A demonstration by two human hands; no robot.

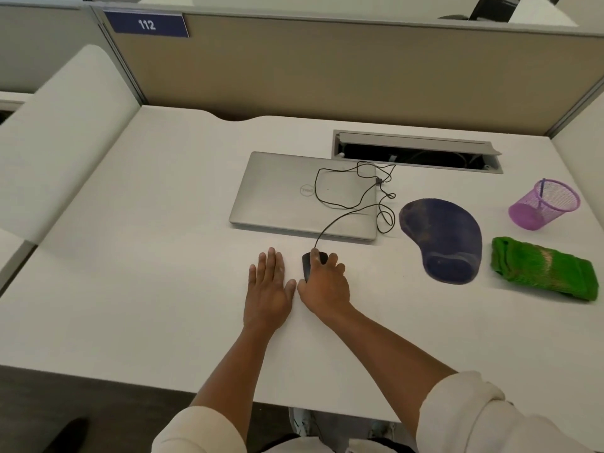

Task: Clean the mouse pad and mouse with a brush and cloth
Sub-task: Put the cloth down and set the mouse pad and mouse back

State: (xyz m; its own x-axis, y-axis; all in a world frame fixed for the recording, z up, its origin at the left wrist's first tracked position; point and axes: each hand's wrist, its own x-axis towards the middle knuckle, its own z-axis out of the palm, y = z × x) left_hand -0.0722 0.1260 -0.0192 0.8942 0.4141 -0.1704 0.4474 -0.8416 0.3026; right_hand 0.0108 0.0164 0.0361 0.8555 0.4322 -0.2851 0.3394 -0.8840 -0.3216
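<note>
Your left hand (268,282) lay flat and open on the white worktop (130,273), holding nothing. Your right hand (323,286) was curled over the black mouse (309,261), just below the middle of the frame, with your fingers wrapped on top of it. The two hands sat side by side, thumbs nearly touching.

It looked like the cleaning had hardly begun. The blue mouse pad (441,237), to the right of the middle, showed dusty brown marks. The green cloth (542,268) lay folded at the right edge, apart from both hands. A thin purple stick stood in the purple mesh cup (544,204) in the upper right; I could not tell if it was the brush. So the pad and the mouse both seemed to need brushing and wiping.

The mouse cord (346,194) looped over a closed silver laptop (294,194) and ran toward an open cable slot (418,152). A tan divider wall (327,70) stood behind, with a blue sign (147,25) reading 112 in the upper left.
</note>
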